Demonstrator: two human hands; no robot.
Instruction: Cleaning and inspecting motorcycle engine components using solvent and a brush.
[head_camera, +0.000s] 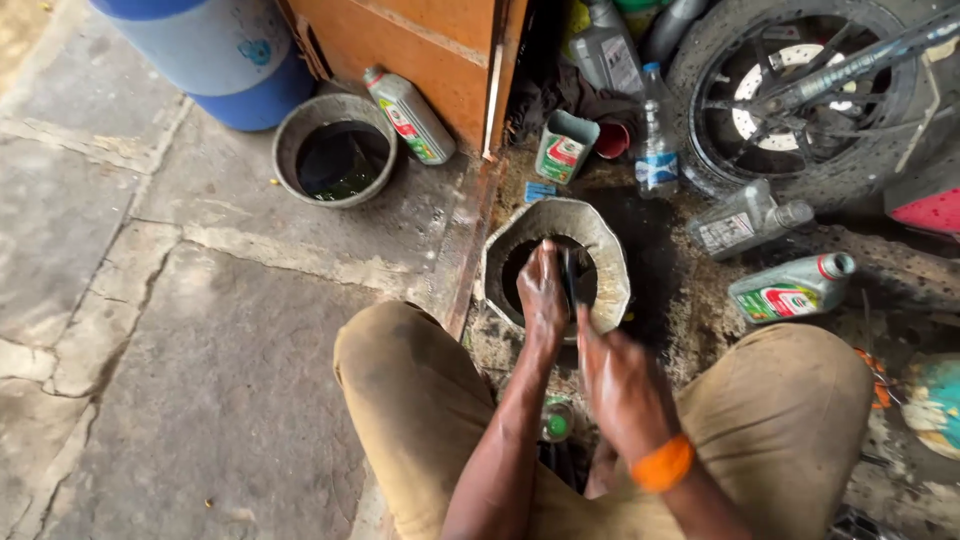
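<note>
Grey basin (603, 243): centre frame, on the oily floor (200, 330).
Left hand (543, 292): closed round a dark tool (569, 283) over the basin.
Right hand (622, 385): blurred, grip cannot be told.

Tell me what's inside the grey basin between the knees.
The basin holds dark liquid. The left hand reaches into it, gripping a dark, thin object. What lies beneath the hand and liquid is hidden.

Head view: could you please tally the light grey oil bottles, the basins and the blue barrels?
Light grey oil bottles: 4
Basins: 2
Blue barrel: 1
Total: 7
</note>
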